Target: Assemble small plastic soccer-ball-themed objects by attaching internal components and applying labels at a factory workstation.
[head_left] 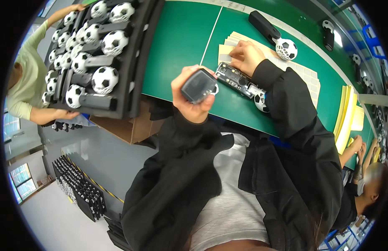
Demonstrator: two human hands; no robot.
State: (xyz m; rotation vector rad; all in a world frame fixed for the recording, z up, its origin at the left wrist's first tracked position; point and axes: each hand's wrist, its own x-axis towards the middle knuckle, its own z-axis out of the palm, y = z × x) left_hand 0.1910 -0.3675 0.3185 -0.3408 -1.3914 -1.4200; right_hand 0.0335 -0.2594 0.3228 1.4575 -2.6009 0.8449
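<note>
My left hand [189, 94] is wrapped round a dark, rounded-square plastic housing [198, 85] and holds it up at the table's near edge. My right hand [247, 57] has its fingers curled and pinched over the pale yellow sticker sheet [302, 71]; what lies between the fingertips is hidden. Just below that hand sits a handheld device with a clear top [235, 78], parts showing inside, and a small black-and-white football-patterned ball [261, 101] at its right end. A finished-looking black device [263, 26] with a football-patterned ball [286, 49] lies beyond the sheet.
At the left a person [31, 83] holds a black tray [133, 62] of several football-ended devices. A cardboard box [127, 127] stands below it. Yellow strips [343, 117] lie at the table's right. Co-workers' hands [357, 144] show beyond. Stacked trays [79, 188] stand on the floor.
</note>
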